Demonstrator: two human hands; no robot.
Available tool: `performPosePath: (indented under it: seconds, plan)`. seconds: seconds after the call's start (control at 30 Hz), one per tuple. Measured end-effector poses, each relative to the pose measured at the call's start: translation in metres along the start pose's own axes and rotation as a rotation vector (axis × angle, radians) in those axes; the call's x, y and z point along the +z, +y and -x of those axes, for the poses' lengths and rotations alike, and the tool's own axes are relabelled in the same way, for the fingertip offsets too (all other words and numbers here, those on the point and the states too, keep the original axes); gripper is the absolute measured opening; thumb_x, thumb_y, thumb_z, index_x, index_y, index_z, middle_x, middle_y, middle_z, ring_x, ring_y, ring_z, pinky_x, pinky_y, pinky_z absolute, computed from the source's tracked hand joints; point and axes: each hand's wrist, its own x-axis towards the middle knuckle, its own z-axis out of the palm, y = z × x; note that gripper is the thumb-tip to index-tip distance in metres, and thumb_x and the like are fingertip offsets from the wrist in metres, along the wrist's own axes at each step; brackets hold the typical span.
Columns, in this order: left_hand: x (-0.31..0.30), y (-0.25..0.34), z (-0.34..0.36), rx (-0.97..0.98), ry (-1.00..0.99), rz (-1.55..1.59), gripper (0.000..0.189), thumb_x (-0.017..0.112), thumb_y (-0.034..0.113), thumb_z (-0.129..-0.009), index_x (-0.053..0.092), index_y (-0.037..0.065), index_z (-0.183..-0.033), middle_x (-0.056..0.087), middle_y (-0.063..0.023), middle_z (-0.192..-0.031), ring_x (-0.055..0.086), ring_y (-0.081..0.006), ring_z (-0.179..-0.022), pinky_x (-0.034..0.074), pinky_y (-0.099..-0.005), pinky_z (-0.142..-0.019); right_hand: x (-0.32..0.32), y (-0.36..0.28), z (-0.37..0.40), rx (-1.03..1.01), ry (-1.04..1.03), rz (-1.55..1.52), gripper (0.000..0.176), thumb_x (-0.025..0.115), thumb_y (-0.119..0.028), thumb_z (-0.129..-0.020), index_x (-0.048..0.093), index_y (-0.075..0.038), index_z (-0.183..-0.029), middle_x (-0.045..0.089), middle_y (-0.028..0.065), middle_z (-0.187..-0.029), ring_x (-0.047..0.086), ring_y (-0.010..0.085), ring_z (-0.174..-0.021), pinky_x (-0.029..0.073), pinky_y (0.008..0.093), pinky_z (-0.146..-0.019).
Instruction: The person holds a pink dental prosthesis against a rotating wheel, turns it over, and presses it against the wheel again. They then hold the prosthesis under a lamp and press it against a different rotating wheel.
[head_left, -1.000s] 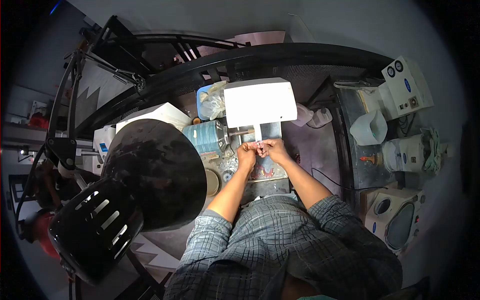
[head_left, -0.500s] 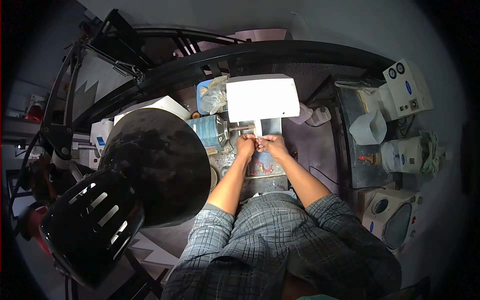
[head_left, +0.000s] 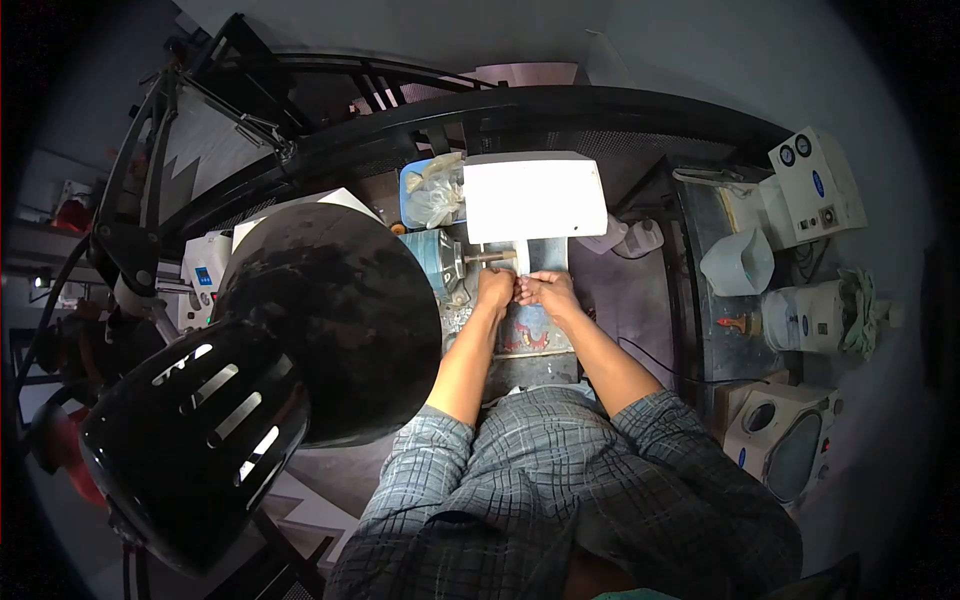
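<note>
My left hand and my right hand meet at the fingertips, just below a pale wheel on the spindle of a blue-green motor. Both are closed in a pinch around something too small to make out. A bright white cover stands over the wheel. Beneath my hands, red curved pieces lie on a grey tray.
A large black lamp fills the left side. Behind the motor sits a blue bin with plastic bags. At right are a gauge machine, a white jug and a boxy device.
The view has shifted slightly, so the lamp and bench appear a little further right. My hands remain together beneath the wheel.
</note>
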Motion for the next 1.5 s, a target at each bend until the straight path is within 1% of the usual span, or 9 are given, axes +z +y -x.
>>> performPosePath:
  seconds: [0.23, 0.33, 0.43, 0.7, 0.73, 0.97, 1.27, 1.43, 1.5]
  plan:
    - [0.000, -0.019, -0.006, 0.038, 0.037, 0.039, 0.013, 0.043, -0.004, -0.078, 0.052, -0.001, -0.069, 0.054, -0.0093, -0.059, 0.047, -0.0137, -0.044, 0.036, -0.0263, -0.037, -0.002, 0.003, -0.004, -0.007, -0.017, 0.015, 0.016, 0.061, -0.009, -0.081, 0.060, 0.006, -0.085, 0.061, 0.0105, -0.073, 0.060, 0.0166, -0.058, 0.052, 0.0270, -0.055]
    - [-0.002, -0.029, 0.001, 0.144, 0.004, 0.237, 0.011, 0.042, -0.007, -0.079, 0.050, 0.000, -0.078, 0.054, -0.0069, -0.061, 0.046, -0.0110, -0.048, 0.039, -0.0247, -0.043, 0.005, 0.003, 0.001, -0.013, -0.008, 0.015, 0.015, 0.062, -0.009, -0.081, 0.061, 0.006, -0.084, 0.062, 0.0100, -0.073, 0.059, 0.0156, -0.059, 0.052, 0.0264, -0.054]
    - [-0.003, -0.032, -0.001, 0.153, 0.014, 0.204, 0.010, 0.042, -0.006, -0.080, 0.050, -0.001, -0.080, 0.054, -0.0065, -0.063, 0.046, -0.0107, -0.048, 0.039, -0.0244, -0.044, 0.005, 0.006, 0.000, -0.016, 0.032, -0.027, 0.014, 0.062, -0.008, -0.080, 0.061, 0.005, -0.084, 0.062, 0.0095, -0.072, 0.059, 0.0146, -0.059, 0.051, 0.0258, -0.054]
    - [0.010, -0.030, -0.001, 0.036, 0.184, 0.238, 0.007, 0.042, -0.004, -0.080, 0.049, -0.003, -0.079, 0.055, -0.0103, -0.065, 0.050, -0.0147, -0.048, 0.044, -0.0270, -0.043, 0.005, 0.000, -0.003, 0.020, 0.080, -0.025, 0.013, 0.063, -0.005, -0.078, 0.061, 0.006, -0.084, 0.062, 0.0094, -0.071, 0.056, 0.0128, -0.053, 0.049, 0.0227, -0.048]
    - [0.012, -0.033, 0.001, 0.042, 0.212, 0.288, 0.008, 0.044, -0.006, -0.078, 0.051, -0.003, -0.074, 0.054, -0.0084, -0.061, 0.049, -0.0127, -0.048, 0.040, -0.0261, -0.041, 0.004, -0.001, -0.003, 0.017, 0.096, -0.002, 0.010, 0.062, -0.003, -0.078, 0.062, 0.006, -0.082, 0.062, 0.0091, -0.069, 0.056, 0.0124, -0.052, 0.046, 0.0219, -0.046]
    - [0.021, -0.035, 0.006, -0.026, 0.162, 0.441, 0.018, 0.041, -0.005, -0.081, 0.047, -0.001, -0.065, 0.051, -0.0076, -0.057, 0.048, -0.0145, -0.044, 0.038, -0.0276, -0.037, 0.001, -0.008, 0.000, 0.058, 0.061, -0.054, 0.008, 0.058, 0.000, -0.078, 0.062, 0.006, -0.079, 0.061, 0.0094, -0.066, 0.055, 0.0118, -0.051, 0.042, 0.0215, -0.044]
    - [0.022, -0.035, 0.007, 0.025, 0.139, 0.434, 0.015, 0.037, -0.007, -0.078, 0.047, -0.003, -0.068, 0.049, -0.0106, -0.056, 0.047, -0.0183, -0.042, 0.037, -0.0296, -0.035, -0.005, 0.002, -0.007, 0.054, 0.002, -0.074, 0.009, 0.057, 0.000, -0.079, 0.062, 0.006, -0.084, 0.062, 0.0088, -0.069, 0.055, 0.0131, -0.054, 0.044, 0.0220, -0.049]
    - [0.024, -0.026, 0.016, 0.141, 0.132, 0.374, 0.018, 0.035, -0.010, -0.074, 0.046, -0.002, -0.061, 0.050, -0.0111, -0.052, 0.048, -0.0181, -0.039, 0.035, -0.0304, -0.033, 0.009, -0.013, 0.006, 0.074, 0.063, 0.020, 0.012, 0.056, -0.006, -0.082, 0.063, 0.001, -0.075, 0.056, 0.0027, -0.061, 0.046, 0.0092, -0.048, 0.034, 0.0215, -0.042]
    - [0.024, -0.050, -0.014, 0.120, 0.308, 0.265, 0.019, 0.036, -0.007, -0.076, 0.046, -0.002, -0.061, 0.050, -0.0109, -0.052, 0.048, -0.0179, -0.040, 0.035, -0.0306, -0.033, -0.001, 0.011, -0.016, 0.033, 0.017, -0.055, 0.013, 0.056, -0.007, -0.081, 0.062, 0.000, -0.072, 0.053, 0.0016, -0.058, 0.044, 0.0086, -0.045, 0.031, 0.0218, -0.040]
